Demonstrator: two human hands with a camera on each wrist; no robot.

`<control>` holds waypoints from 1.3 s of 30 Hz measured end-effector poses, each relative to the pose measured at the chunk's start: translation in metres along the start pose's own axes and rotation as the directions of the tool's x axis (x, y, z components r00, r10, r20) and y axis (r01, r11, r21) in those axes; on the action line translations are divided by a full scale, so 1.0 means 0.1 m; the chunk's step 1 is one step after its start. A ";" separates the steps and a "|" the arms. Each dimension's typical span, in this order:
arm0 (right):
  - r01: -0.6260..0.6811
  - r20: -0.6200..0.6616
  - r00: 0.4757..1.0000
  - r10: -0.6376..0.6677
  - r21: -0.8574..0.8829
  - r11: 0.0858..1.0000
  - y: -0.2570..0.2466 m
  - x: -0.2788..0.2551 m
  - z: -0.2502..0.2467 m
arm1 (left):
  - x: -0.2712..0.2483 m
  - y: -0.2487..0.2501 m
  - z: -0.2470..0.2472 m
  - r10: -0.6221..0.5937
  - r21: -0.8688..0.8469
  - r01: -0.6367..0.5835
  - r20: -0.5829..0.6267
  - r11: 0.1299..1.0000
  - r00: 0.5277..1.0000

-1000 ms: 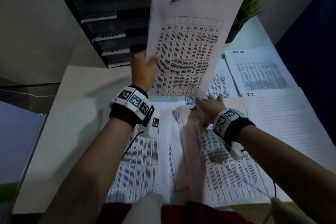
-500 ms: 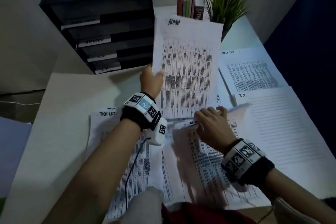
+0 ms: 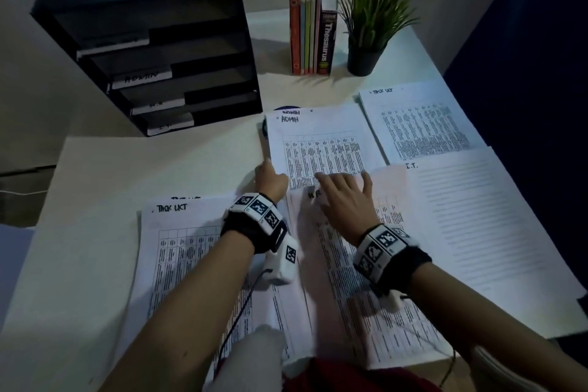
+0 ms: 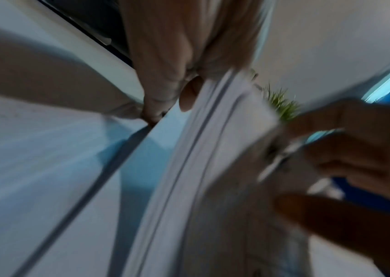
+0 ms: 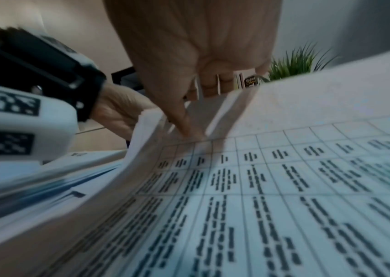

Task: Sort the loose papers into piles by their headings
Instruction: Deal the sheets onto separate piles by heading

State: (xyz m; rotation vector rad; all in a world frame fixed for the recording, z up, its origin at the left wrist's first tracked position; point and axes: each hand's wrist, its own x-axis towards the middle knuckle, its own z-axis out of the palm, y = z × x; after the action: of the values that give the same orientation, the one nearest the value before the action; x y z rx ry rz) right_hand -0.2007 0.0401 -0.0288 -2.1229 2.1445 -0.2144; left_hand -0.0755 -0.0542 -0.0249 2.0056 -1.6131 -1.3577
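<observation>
White desk (image 3: 165, 162), dim light. The ADMIN sheet (image 3: 321, 137) lies flat on the desk atop another sheet with the same heading, just right of the black tray rack's (image 3: 152, 51) lowest slots. The left hand (image 3: 270, 180) sits at that sheet's near-left corner; the left wrist view, badly blurred, shows fingers (image 4: 160, 78) curled with the thumb tip against the paper edge — looks like a pinch on the corner, though the blur leaves some doubt. The right hand (image 3: 345, 197) rests on the top of the loose middle stack (image 3: 359, 264), over its heading, of which only a scrap shows; its fingers are spread and fairly straight, tips reaching the bottom edge of the ADMIN sheet. In the right wrist view one finger (image 5: 179, 120) presses down on the top sheet, whose upper edge curls up off the pile — nothing gripped. Other piles: a TASK LIST sheet (image 3: 178, 251) near left under the left forearm, a second TASK LIST sheet (image 3: 420, 124) far right, an I.T. sheet (image 3: 483, 219) of lined text near right, touching the middle stack. Behind, a row of upright books (image 3: 310, 32) and a potted plant (image 3: 369, 29) side by side. One rack label reads ADMIN; the others are too blurred to read.
</observation>
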 end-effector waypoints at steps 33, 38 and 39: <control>0.049 0.486 0.873 -0.034 -0.020 0.999 -1.62 -0.13 0.20 | -0.35 -1.70 -1.80 0.429 0.608 -0.341 0.000 0.717 0.903; 0.033 0.506 0.862 0.022 -0.099 0.995 -1.76 -0.07 0.18 | -0.40 -1.82 -1.88 0.465 0.653 -0.393 0.072 0.647 0.883; 0.034 0.496 0.868 0.020 -0.100 0.994 -1.80 -0.05 0.18 | -0.41 -1.84 -1.90 0.477 0.583 -0.434 0.089 0.687 0.874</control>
State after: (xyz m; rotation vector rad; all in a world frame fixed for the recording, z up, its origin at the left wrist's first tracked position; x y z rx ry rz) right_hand -0.0205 0.0434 -0.0135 -1.9557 1.8702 0.4163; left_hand 0.1894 -0.0182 -0.0238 1.6760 -2.5102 -0.6267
